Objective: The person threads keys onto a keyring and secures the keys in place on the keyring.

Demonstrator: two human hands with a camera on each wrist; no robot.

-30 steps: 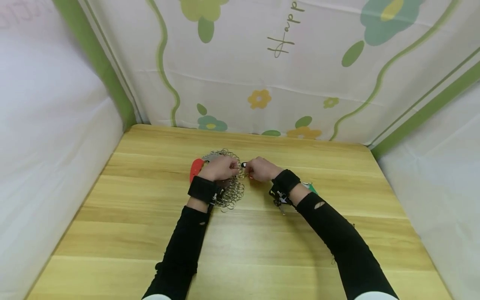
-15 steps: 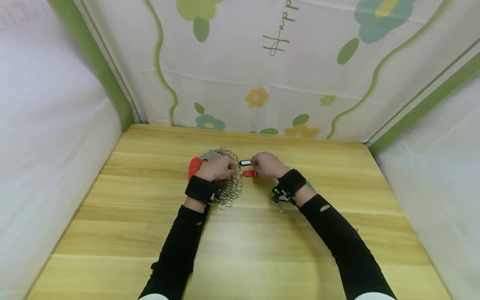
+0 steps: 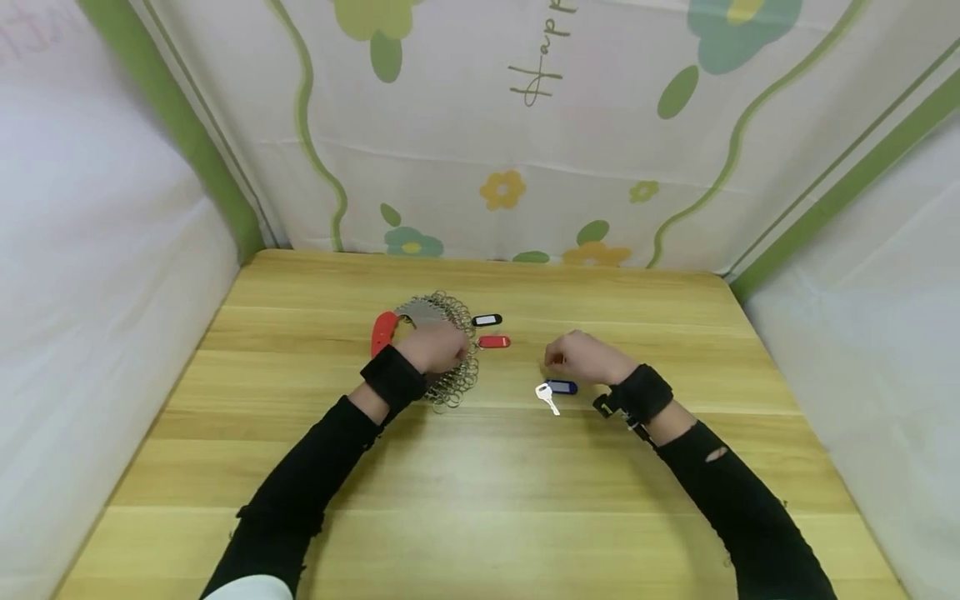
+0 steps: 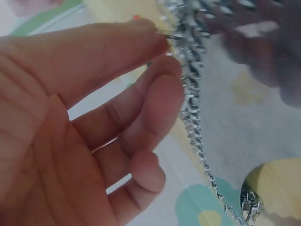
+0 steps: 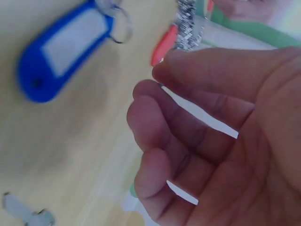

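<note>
My left hand (image 3: 437, 346) is over a flat grey metal plate (image 3: 422, 310) with many small wire rings (image 3: 459, 385) along its edge and a red handle (image 3: 384, 333). In the left wrist view its thumb and index finger pinch one thin ring (image 4: 171, 36) at the plate's edge. A black key tag (image 3: 487, 320) and a red key tag (image 3: 493, 342) lie at the rings' right side. My right hand (image 3: 588, 357), fingers loosely bent and holding nothing, is just above a blue key tag (image 3: 562, 387) with a silver key (image 3: 548, 397) beside it.
The wooden table (image 3: 480, 500) carries all these things. A white cloth wall (image 3: 450, 167) with printed flowers rises behind it, and plain white cloth (image 3: 112, 292) hangs at the sides.
My right hand has let go of the black tag and moved right and toward me, over the blue tag. Black and red tags now show fully beside the rings. The left hand stays at the plate.
</note>
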